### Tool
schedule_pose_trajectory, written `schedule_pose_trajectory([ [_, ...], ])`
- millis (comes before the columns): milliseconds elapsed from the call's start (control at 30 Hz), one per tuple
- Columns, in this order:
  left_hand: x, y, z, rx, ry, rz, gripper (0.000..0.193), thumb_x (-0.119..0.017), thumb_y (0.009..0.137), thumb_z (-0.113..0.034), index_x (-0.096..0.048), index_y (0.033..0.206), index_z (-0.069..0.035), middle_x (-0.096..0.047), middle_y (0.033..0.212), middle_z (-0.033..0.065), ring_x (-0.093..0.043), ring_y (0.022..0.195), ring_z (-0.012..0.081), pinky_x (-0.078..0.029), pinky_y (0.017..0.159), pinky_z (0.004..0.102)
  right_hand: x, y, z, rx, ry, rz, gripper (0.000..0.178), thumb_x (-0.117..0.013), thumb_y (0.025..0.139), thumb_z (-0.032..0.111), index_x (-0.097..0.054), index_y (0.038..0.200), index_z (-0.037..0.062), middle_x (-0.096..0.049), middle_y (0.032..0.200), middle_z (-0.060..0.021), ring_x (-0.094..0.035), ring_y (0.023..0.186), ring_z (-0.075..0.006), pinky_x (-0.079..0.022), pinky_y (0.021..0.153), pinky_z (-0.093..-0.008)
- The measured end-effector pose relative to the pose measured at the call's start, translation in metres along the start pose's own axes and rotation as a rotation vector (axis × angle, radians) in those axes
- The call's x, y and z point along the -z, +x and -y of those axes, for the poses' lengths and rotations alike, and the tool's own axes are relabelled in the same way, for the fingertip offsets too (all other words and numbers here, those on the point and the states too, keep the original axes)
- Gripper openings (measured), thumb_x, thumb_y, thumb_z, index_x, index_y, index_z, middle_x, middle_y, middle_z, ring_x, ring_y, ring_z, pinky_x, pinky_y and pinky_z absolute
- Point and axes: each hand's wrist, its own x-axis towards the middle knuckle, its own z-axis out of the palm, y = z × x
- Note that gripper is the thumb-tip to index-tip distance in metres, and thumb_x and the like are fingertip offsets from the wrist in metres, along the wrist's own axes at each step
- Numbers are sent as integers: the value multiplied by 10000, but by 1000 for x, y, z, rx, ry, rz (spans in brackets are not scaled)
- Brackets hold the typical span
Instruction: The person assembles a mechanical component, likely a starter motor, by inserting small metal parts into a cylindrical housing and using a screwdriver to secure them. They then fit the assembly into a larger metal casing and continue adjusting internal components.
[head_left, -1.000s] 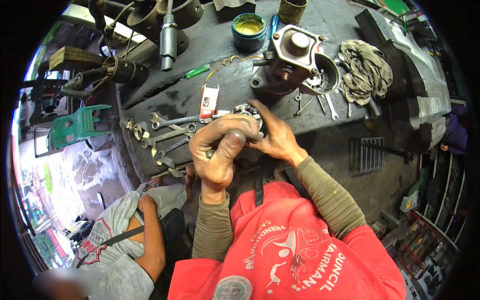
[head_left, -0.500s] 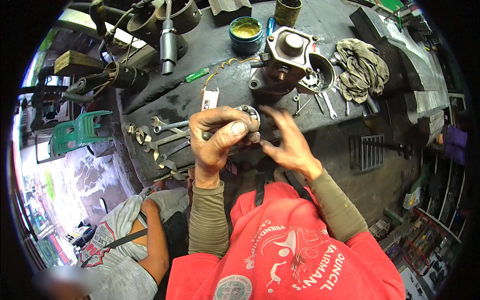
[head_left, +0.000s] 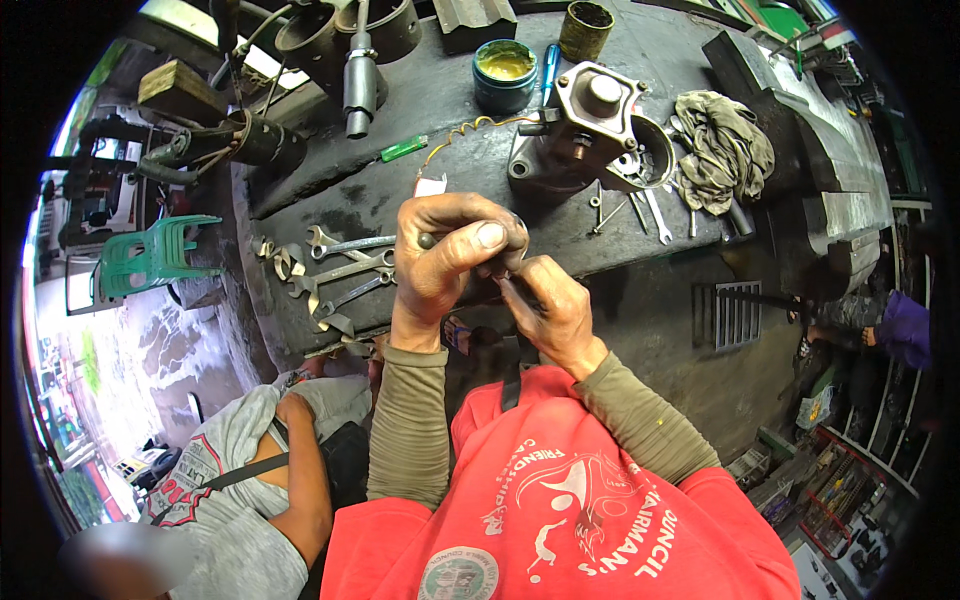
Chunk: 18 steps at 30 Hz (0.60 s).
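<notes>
Curling around a mostly hidden part [head_left: 427,241], the left hand [head_left: 438,262] adjoins the right hand [head_left: 560,311], whose fingertips seem pinched.

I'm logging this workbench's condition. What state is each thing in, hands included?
Left hand: curled around a mostly hidden dark part
Right hand: fingers bent, beside the left hand; its grip is hidden
Blue-green jar: open, yellowish paste showing
Can: open, dark inside
Rag: crumpled on the bench
Wrenches: lying on the bench
Yellow wire: coiled
</notes>
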Motion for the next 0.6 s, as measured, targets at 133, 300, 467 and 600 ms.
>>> schedule_pose_trajectory([
  [133,3,2,-1,-24,-22,-4,297,-709,919,-220,-768,901,70,-745,808,122,-675,673,140,-484,588,252,12,7,-9,127,-160,122,278,-837,840,112,-694,1076,83,-661,965,-80,-686,842,-292,-570,704,-412],
  [300,3,6,1,31,-46,37,296,-700,925,-222,-768,896,65,-746,800,109,-666,678,121,-488,594,246,15,12,-20,155,-141,125,281,-847,842,139,-702,1077,87,-636,898,-73,-663,801,-292,-545,677,-418],
  [467,1,7,6,7,-13,27,296,-701,932,-233,-777,903,52,-749,790,87,-653,657,103,-471,572,238,13,12,-16,111,-95,99,245,-848,852,149,-705,1040,84,-630,855,-79,-660,788,-301,-541,678,-424],
  [600,5,6,5,-8,14,34,280,-670,935,-195,-710,908,81,-694,756,186,-640,610,208,-483,520,319,16,15,-10,45,-99,119,230,-851,851,156,-709,1015,78,-637,853,-91,-661,783,-317,-539,679,-434],
])
